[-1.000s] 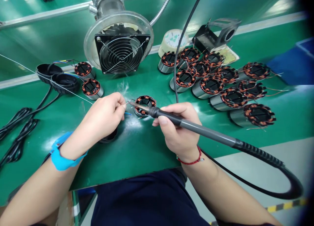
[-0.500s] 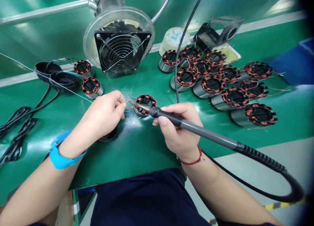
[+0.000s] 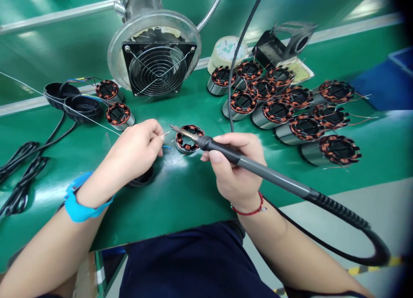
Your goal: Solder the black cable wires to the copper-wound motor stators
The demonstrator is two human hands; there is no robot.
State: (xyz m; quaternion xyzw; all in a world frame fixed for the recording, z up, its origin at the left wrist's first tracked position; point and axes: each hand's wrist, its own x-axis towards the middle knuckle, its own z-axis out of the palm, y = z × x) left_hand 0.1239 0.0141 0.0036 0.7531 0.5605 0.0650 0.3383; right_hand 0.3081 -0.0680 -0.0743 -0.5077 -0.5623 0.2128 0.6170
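Note:
My left hand (image 3: 143,145) pinches a thin wire (image 3: 167,133) whose bare end points right. A blue wire (image 3: 167,147) shows just below those fingertips. My right hand (image 3: 237,166) grips a soldering iron (image 3: 271,176), its tip just above and right of the wire end. Behind the iron's shaft, a copper-wound stator (image 3: 185,147) stands on the green table. A black round cover (image 3: 142,179) is partly hidden under my left wrist. A thin pale strand (image 3: 93,120) runs from the left edge to my left hand.
A fan (image 3: 159,72) with a wire guard stands behind. Several stators (image 3: 277,113) sit at the right, near a tape roll (image 3: 227,52) and a blue bin (image 3: 383,85). Two stators (image 3: 118,115), black covers (image 3: 83,108) and coiled cables (image 3: 24,177) lie left. A black cord (image 3: 247,31) hangs ahead.
The soldering iron's tip has lifted slightly up and away from the wire end. My left hand still pinches the wire. The whole view has shifted slightly.

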